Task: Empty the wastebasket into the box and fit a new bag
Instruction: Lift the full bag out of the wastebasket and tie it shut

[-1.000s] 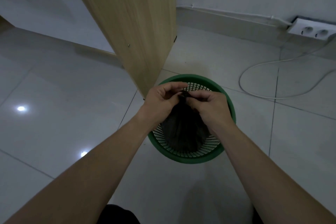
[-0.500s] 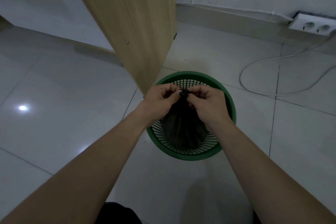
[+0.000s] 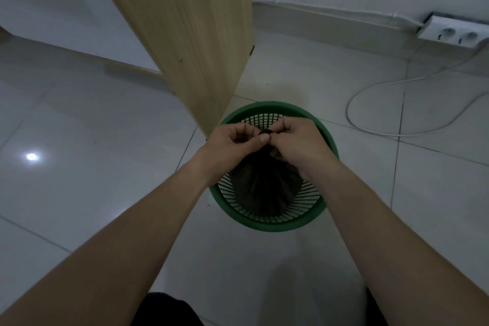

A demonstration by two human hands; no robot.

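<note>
A round green mesh wastebasket (image 3: 267, 225) stands on the tiled floor just in front of me. Inside it sits a black bag (image 3: 264, 188), its top gathered into a tight bunch above the rim. My left hand (image 3: 232, 144) and my right hand (image 3: 299, 140) meet over the basket, and both pinch the bunched neck of the black bag between thumb and fingers. The bag's lower part fills the middle of the basket. No box is in view.
A light wooden panel (image 3: 190, 34) rises from the floor right behind the basket on the left. A white cable (image 3: 370, 127) loops over the tiles at the right, below a white double socket (image 3: 455, 34) by the wall.
Both hands stay at the bag's neck, with the fingers working closer together around it. The view has shifted slightly; the basket has not moved.
</note>
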